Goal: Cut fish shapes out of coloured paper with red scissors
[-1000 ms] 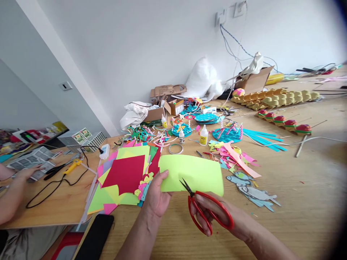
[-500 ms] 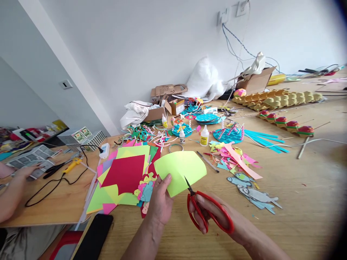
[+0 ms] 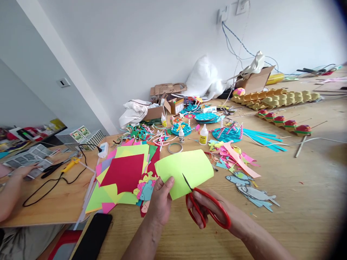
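My left hand (image 3: 162,200) pinches the lower left edge of a lime-green sheet of paper (image 3: 187,168), thumb on top. In my right hand (image 3: 214,207) are red-handled scissors (image 3: 226,218), with fingers through the loops. One dark blade lies over the front of the sheet, pointing up and left; the other blade is hidden behind the paper. Left of my left hand lie small paper fish cutouts (image 3: 146,190) beside a stack of coloured paper topped by a dark red sheet (image 3: 126,173). Grey-blue fish cutouts (image 3: 257,195) rest to the right.
Glue bottles (image 3: 203,135), a tape ring (image 3: 175,147) and blue woven pieces (image 3: 227,134) stand behind the sheet. Paper scraps (image 3: 235,159) lie right of it. A black phone (image 3: 93,236) is at the front left. Another person's arm (image 3: 13,191) reaches over the left table.
The lime-green sheet has shifted slightly right and flattened, now covering most of the pen behind it. The scissors' blade has tilted further left across the paper.
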The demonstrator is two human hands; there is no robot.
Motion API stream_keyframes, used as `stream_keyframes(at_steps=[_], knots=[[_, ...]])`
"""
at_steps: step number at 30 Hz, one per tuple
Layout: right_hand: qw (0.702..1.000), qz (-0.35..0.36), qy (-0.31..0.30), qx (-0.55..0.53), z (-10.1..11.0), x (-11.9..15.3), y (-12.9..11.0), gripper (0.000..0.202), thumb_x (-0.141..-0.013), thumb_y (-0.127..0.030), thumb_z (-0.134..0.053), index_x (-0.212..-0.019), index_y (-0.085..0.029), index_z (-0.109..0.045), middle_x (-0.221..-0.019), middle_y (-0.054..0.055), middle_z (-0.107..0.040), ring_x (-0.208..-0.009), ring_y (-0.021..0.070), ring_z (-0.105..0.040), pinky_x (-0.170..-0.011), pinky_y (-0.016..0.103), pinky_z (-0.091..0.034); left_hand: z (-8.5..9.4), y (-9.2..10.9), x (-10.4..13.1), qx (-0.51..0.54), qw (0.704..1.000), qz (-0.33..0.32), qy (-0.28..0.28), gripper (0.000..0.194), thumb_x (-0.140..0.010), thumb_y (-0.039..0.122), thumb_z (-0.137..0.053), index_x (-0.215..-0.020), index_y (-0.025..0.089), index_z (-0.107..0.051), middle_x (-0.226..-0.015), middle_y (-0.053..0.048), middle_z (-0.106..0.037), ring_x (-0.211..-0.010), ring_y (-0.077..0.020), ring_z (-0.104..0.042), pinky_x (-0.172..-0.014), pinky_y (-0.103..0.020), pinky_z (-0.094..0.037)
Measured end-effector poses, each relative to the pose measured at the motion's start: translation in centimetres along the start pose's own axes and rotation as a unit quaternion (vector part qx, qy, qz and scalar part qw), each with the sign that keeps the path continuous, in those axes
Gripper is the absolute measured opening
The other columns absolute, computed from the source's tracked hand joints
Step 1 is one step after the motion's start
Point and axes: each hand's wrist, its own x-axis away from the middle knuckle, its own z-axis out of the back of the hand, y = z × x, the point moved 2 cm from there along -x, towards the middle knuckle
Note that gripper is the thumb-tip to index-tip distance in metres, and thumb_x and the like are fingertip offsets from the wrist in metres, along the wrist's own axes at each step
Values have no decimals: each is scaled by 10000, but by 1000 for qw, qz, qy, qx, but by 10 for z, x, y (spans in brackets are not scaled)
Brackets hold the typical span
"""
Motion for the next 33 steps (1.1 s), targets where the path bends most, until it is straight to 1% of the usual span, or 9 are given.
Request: stream_keyframes(at_steps=[6,13,21,23,27,29,31,32,33], knots=[[1000,-4,11,5,0,2,-2,520,-890,-593,-355,-810,-126,-570,-529,-12,-541,-475,103,-481,-483,215,-340,3,4,1,-11,1000,11,-3,314,-759,260,-671,-1059,169,-681,-969,-78,-736,-992,-243,-649,-880,-333,-484],[999,-12,-3,-31,2,3,2,510,-909,-565,-338,-833,-122,-581,-529,-11,-536,-450,92,-468,-431,199,-257,2,10,1,-35,998,10,-46,308,-743,229,-675,-1043,167,-697,-964,-83,-738,-996,-257,-647,-874,-338,-492],[1000,-11,-14,23,-1,2,-4,515,-900,-584,-343,-777,-128,-549,-548,1,-536,-481,102,-454,-494,223,-326,3,10,0,-46,995,20,-87,324,-730,244,-678,-1039,147,-697,-946,-95,-740,-994,-271,-646,-875,-365,-489],[999,-6,-17,34,0,4,-5,500,-904,-576,-339,-774,-137,-539,-555,-1,-523,-502,111,-450,-514,236,-335,5,10,-1,-51,995,17,-82,316,-723,250,-686,-1023,152,-702,-938,-89,-742,-984,-263,-650,-873,-360,-487],[998,12,-40,46,8,15,0,447,-913,-543,-350,-779,-155,-526,-587,0,-495,-568,134,-446,-588,271,-357,13,14,-4,-45,998,-14,-33,288,-695,266,-712,-969,176,-714,-893,-60,-749,-943,-244,-663,-855,-350,-492],[998,43,-17,43,13,20,6,425,-886,-553,-406,-725,-170,-497,-621,-1,-476,-603,138,-433,-621,277,-351,15,15,-5,-42,998,-27,-29,251,-679,261,-726,-917,181,-723,-867,-50,-750,-930,-239,-665,-848,-348,-492],[996,63,62,31,17,21,14,439,-832,-595,-469,-680,-184,-451,-634,-14,-441,-593,127,-383,-595,264,-323,15,13,-5,-38,997,-37,-47,214,-670,246,-733,-875,187,-726,-868,-43,-749,-933,-234,-661,-849,-344,-489],[992,55,106,26,18,21,18,447,-800,-610,-504,-673,-188,-437,-633,-23,-421,-585,121,-359,-578,255,-310,13,12,-5,-36,997,-42,-58,203,-669,239,-733,-867,193,-726,-878,-38,-748,-937,-230,-658,-851,-341,-487],[990,37,132,24,18,19,21,462,-759,-632,-544,-678,-191,-431,-626,-34,-400,-575,115,-336,-559,246,-296,12,11,-5,-34,996,-45,-65,198,-671,234,-730,-866,201,-724,-887,-32,-746,-942,-226,-655,-852,-338,-484]])
